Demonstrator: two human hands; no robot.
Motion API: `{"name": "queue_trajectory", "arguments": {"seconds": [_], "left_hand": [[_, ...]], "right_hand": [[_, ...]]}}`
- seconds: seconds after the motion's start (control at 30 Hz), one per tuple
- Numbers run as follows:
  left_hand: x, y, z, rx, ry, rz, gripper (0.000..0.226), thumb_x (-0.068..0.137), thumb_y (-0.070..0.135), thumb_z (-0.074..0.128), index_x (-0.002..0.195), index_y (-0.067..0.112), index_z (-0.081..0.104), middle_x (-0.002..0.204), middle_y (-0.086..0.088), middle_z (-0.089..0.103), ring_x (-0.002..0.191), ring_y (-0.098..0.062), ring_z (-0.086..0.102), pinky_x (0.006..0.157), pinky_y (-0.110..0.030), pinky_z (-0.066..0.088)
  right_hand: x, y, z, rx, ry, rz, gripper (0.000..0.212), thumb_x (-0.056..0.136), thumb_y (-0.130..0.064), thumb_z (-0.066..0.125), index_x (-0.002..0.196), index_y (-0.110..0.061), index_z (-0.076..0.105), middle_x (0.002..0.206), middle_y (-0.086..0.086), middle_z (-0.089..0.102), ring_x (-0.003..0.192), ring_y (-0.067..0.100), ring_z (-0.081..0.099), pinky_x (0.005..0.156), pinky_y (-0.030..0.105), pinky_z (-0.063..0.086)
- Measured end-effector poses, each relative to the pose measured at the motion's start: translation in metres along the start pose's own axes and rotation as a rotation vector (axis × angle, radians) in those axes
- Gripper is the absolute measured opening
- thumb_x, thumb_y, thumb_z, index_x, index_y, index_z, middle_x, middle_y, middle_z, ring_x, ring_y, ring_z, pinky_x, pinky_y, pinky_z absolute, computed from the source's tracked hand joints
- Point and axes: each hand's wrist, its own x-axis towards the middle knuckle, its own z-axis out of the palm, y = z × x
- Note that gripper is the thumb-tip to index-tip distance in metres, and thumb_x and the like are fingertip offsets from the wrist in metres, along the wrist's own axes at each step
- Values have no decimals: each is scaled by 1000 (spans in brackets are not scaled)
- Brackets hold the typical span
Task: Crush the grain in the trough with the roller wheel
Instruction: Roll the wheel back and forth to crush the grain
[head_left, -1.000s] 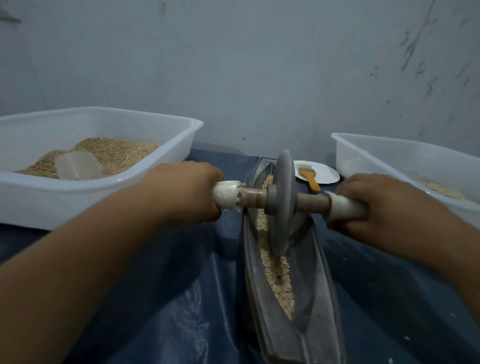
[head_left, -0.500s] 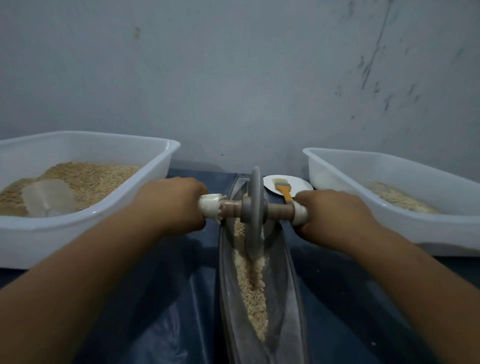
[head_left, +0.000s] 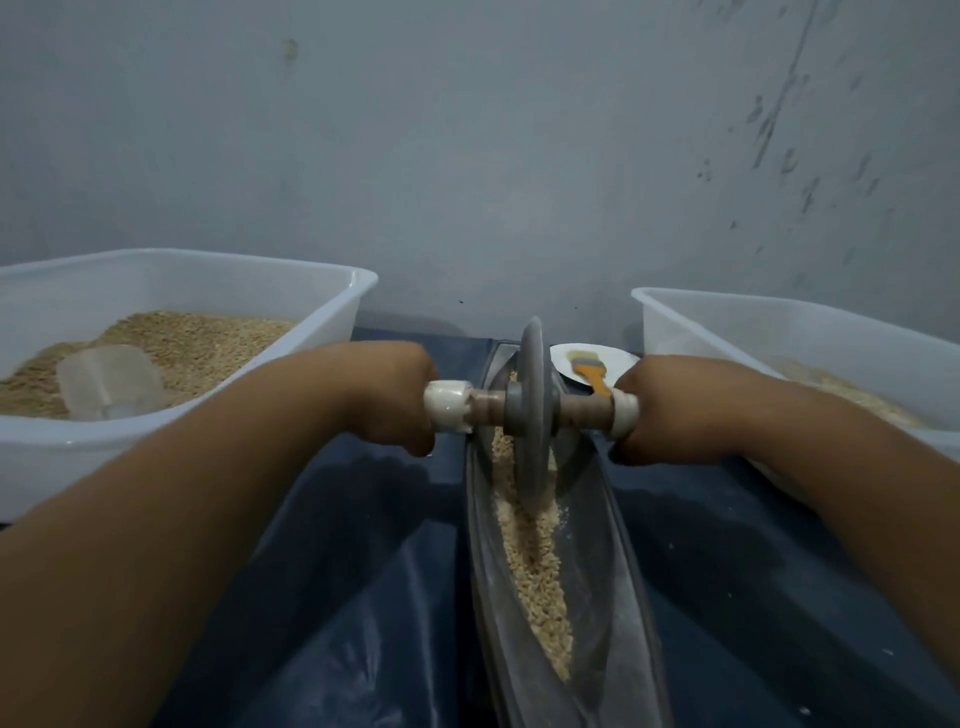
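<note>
Both hands, left (head_left: 387, 397) and right (head_left: 670, 410), keep a closed grip on the roller wheel (head_left: 534, 410) axle; wheel has rolled toward 12 o'clock along the trough (head_left: 613, 597) over grain (head_left: 535, 566).

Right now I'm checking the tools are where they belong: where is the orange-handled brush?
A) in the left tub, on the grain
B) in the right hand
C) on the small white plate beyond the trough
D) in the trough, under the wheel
C: the orange-handled brush lies on the small white plate, just past the far end of the trough and behind the roller wheel, whose handles both hands grip.
</note>
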Motion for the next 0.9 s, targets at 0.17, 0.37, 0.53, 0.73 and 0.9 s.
{"name": "queue_trajectory", "arguments": {"seconds": [0.17, 0.37, 0.53, 0.73, 0.9], "left_hand": [[8, 14, 17, 161, 634, 9, 16, 77, 29, 63, 75, 28, 47, 69, 6, 50, 70, -22, 54, 66, -29, 38], [14, 10, -10, 102, 132, 64, 22, 65, 33, 73, 74, 29, 54, 72, 8, 59, 67, -14, 59, 60, -26, 44], [18, 10, -1, 82, 302, 39, 19, 69, 31, 70, 75, 30, 51, 73, 6, 58, 72, -20, 60, 65, -28, 43], [18, 0, -2, -75, -53, 28, 22, 68, 25, 76, 71, 26, 54, 71, 2, 64, 63, -14, 62, 54, -25, 42], [16, 7, 10, 51, 316, 4, 14, 72, 32, 68, 77, 26, 56, 73, 5, 59, 71, -19, 59, 64, -28, 44]], "right_hand": [[14, -6, 12, -58, 368, 108, 26, 77, -39, 62, 65, -35, 40, 66, -13, 45, 66, 18, 49, 51, 24, 28], [10, 7, 5, 347, -182, 84, 23, 68, -32, 83, 69, -24, 61, 54, -4, 64, 46, 12, 59, 49, 25, 49], [12, -8, 13, -7, 346, 103, 22, 79, -35, 62, 64, -30, 46, 64, -11, 50, 59, 15, 47, 50, 24, 29], [10, -13, -8, -21, 93, -59, 31, 73, -36, 74, 66, -26, 46, 60, -9, 53, 55, 7, 49, 48, 24, 33], [15, -14, 8, -105, 418, 65, 19, 74, -38, 61, 65, -27, 48, 60, -10, 50, 52, 8, 43, 47, 22, 26]]}}
